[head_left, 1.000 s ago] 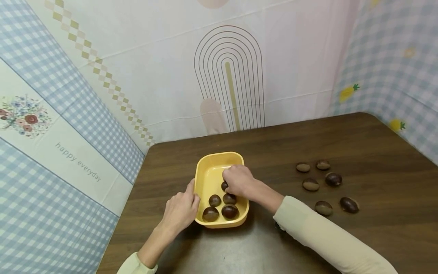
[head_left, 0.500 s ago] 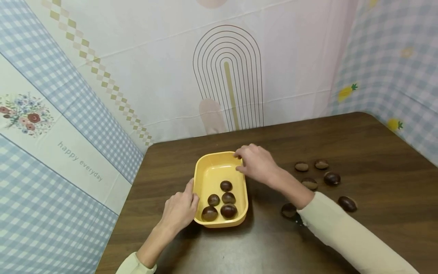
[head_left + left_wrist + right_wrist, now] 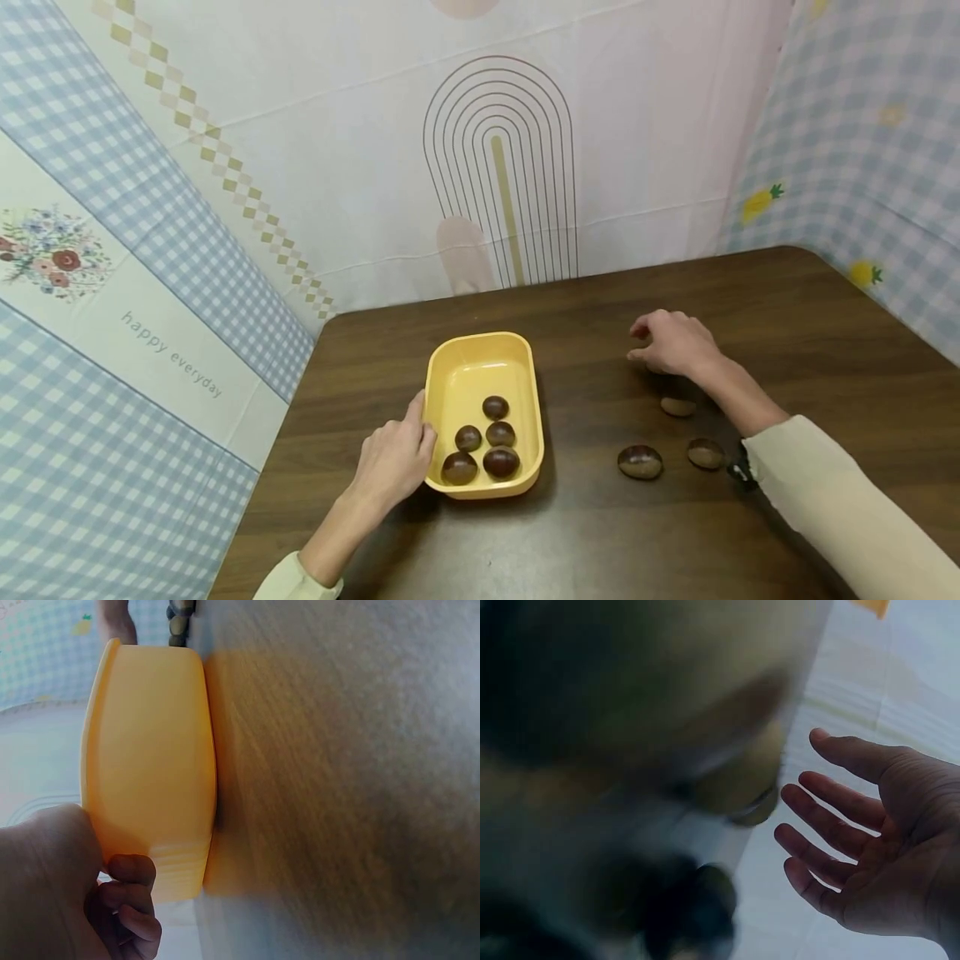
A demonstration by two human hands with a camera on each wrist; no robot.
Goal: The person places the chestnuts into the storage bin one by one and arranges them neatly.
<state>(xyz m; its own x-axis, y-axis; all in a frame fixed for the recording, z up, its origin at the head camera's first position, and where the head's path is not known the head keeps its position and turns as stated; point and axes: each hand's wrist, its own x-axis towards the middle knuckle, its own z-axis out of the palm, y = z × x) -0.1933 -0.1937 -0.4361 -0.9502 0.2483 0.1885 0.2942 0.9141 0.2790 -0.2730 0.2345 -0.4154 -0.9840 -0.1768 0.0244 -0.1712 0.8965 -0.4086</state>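
Several brown chestnuts (image 3: 501, 462) lie in the near half of a yellow rectangular container (image 3: 535, 392). My left hand (image 3: 396, 457) grips the container's left rim; the left wrist view shows its fingers curled against the yellow outer wall (image 3: 150, 750). Out to the right, my right hand (image 3: 671, 343) hovers over the table, holding nothing. Its fingers are spread and slightly bent in the right wrist view, beside blurred chestnuts (image 3: 739, 780). Below that hand, one chestnut (image 3: 677, 407) is partly in view, and two more sit nearer, one dark-topped (image 3: 640, 462) and one paler (image 3: 706, 453).
The dark wooden table (image 3: 585, 542) extends around the container and meets a pale patterned cloth wall (image 3: 360, 208) at the back. Blue checked cloth (image 3: 862, 167) hangs on the right side. The right sleeve (image 3: 840, 483) and forearm cover part of the table where chestnuts lay.
My right hand left a chestnut in the container, rose over its right rim and moved right across the table to the loose chestnuts. My left hand and the container stayed in place.
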